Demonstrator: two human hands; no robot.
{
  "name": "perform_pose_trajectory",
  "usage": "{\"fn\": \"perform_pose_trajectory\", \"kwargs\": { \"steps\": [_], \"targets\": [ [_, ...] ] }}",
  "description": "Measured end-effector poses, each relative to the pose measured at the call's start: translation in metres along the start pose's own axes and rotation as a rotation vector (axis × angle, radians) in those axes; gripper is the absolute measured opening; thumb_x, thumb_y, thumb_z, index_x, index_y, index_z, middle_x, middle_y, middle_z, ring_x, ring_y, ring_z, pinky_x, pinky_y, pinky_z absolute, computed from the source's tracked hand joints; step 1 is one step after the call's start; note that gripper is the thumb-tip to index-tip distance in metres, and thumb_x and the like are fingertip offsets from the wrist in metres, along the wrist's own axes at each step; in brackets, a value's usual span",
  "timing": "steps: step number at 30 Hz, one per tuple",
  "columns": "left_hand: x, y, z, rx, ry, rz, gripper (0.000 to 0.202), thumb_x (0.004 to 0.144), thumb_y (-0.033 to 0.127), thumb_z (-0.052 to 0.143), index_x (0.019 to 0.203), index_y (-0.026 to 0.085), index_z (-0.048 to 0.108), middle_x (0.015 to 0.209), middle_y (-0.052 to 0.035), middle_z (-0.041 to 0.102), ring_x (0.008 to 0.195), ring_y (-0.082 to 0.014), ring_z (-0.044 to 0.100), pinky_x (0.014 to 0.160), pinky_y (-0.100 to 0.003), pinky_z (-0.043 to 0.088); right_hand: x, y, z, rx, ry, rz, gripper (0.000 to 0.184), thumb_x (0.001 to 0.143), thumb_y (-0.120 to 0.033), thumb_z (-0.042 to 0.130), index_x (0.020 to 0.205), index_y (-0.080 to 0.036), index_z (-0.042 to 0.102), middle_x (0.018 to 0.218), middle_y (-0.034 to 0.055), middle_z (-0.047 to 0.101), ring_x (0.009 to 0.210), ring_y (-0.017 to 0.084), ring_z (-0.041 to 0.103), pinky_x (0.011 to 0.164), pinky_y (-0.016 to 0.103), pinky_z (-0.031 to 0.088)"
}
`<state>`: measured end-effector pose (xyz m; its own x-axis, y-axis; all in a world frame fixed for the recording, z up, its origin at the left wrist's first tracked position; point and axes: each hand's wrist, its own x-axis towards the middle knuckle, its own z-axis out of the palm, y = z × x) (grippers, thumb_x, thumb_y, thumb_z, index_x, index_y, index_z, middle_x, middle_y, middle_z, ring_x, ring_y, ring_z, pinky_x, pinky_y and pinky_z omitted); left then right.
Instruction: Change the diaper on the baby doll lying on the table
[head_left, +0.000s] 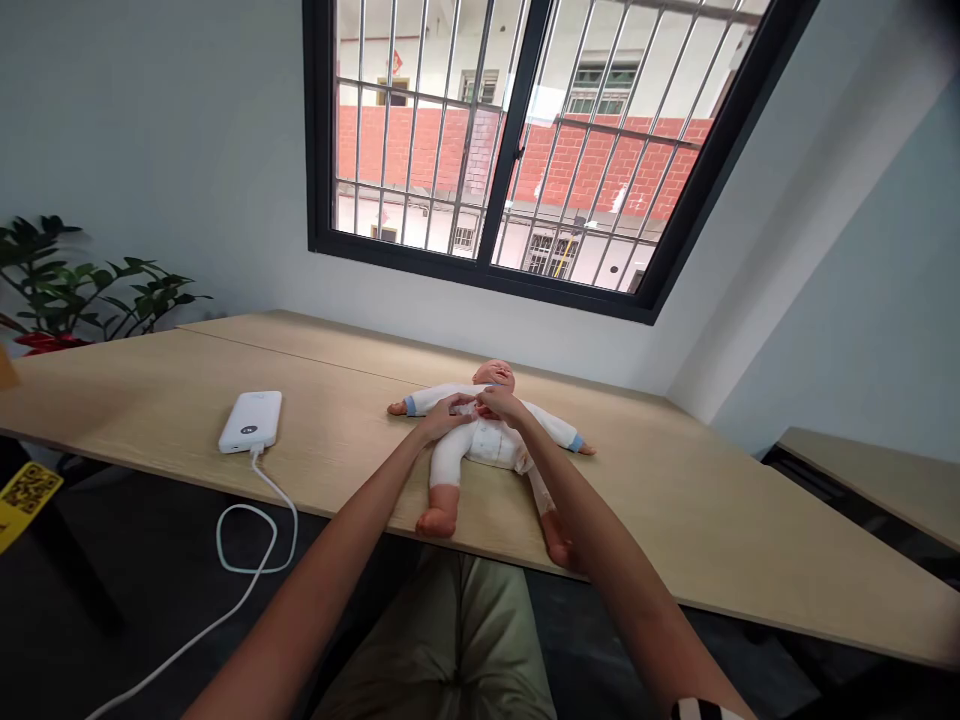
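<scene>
A baby doll in a white suit lies on its back on the wooden table, head toward the window, arms spread, feet near the front edge. My left hand rests on the doll's upper chest, fingers pinched on the white clothing near the collar. My right hand meets it from the right and is also pinched on the clothing at the chest. Both forearms reach across the doll's legs and hide part of its right leg.
A white power bank lies on the table to the left, with a white cable hanging off the front edge in a loop. A potted plant stands at far left. A barred window is behind. Another table stands at right.
</scene>
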<state>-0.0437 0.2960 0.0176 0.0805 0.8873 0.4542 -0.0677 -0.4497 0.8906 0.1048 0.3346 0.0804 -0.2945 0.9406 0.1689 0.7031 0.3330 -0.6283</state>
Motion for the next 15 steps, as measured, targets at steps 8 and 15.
{"fn": "perform_pose_trajectory", "kwargs": {
  "steps": [8, 15],
  "targets": [
    [0.003, -0.012, 0.0, 0.063, -0.066, 0.041, 0.028, 0.068, 0.014, 0.07, 0.096, 0.018, 0.071, 0.109, -0.009, 0.071, 0.107, -0.0258, 0.062, 0.096, -0.034, 0.048, -0.011, 0.009, -0.012, -0.043, 0.009, 0.03, 0.031, 0.067, -0.019, 0.061, 0.04, -0.021, 0.047, 0.042, 0.0015, 0.05, 0.043, 0.013, 0.043, 0.047, 0.026, 0.034],
    [0.003, -0.01, -0.001, 0.123, -0.12, 0.107, 0.021, 0.07, 0.015, 0.065, 0.089, 0.018, 0.075, 0.103, -0.0082, 0.072, 0.103, -0.0252, 0.064, 0.094, -0.032, 0.049, -0.012, 0.013, -0.012, -0.043, 0.077, 0.043, 0.036, 0.058, -0.017, 0.068, 0.033, -0.023, 0.042, 0.037, 0.0002, 0.043, 0.046, 0.017, 0.047, 0.054, 0.03, 0.038]
  ]
}}
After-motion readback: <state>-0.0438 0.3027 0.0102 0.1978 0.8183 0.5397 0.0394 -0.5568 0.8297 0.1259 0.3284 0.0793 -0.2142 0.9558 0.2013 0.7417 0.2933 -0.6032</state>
